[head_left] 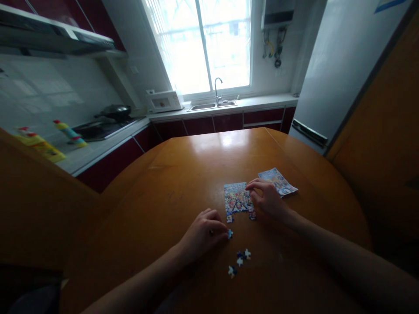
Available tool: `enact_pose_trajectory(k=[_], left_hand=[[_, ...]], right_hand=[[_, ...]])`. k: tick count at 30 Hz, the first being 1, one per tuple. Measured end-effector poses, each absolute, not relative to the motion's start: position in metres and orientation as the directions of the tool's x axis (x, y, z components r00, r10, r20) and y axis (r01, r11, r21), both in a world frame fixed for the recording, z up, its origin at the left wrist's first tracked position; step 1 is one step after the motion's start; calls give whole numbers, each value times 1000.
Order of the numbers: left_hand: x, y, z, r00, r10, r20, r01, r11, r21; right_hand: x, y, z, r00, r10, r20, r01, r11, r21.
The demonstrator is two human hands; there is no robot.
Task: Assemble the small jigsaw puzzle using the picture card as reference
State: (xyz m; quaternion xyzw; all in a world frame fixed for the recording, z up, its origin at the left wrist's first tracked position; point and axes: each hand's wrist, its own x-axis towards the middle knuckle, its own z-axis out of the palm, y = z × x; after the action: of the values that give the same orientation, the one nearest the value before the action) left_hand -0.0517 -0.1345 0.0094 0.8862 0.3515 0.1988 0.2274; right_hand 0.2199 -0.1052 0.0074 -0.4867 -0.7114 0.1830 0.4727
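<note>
A partly assembled jigsaw puzzle [236, 196] with a dense, colourful picture lies on the table; its lower edge has a gap between two corner pieces. The bent fingers and thumb of my right hand [269, 199] close on its right edge and cover part of it. Below the puzzle, my left hand [203, 232] pinches a small light-blue puzzle piece [230, 234] at its fingertips. Nearer to me lie several loose puzzle pieces [240, 261], some with pale backs up. Beyond my right hand is a printed picture sheet [277, 180], partly hidden by that hand.
The rounded wooden table [183, 174] fills the foreground. Behind it are a counter with a sink [212, 106] and a white microwave [164, 101]. On the left, a wok [116, 112] and cleaning bottles [70, 133] stand by the stove. A fridge [343, 65] rises at the right.
</note>
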Motion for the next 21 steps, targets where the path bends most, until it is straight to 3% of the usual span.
enact_pose_trajectory(k=[3, 10, 21], left_hand=[[-50, -141, 8, 676, 697, 239, 507, -676, 535], [-39, -160, 4, 836, 491, 244, 372, -835, 405], [-36, -159, 10, 884, 436, 171, 349, -857, 380]], right_hand=[[219, -107, 8, -91, 866, 491, 526, 461, -715], [218, -106, 8, -96, 876, 473, 512, 451, -731], [219, -107, 11, -105, 890, 444, 519, 430, -739]])
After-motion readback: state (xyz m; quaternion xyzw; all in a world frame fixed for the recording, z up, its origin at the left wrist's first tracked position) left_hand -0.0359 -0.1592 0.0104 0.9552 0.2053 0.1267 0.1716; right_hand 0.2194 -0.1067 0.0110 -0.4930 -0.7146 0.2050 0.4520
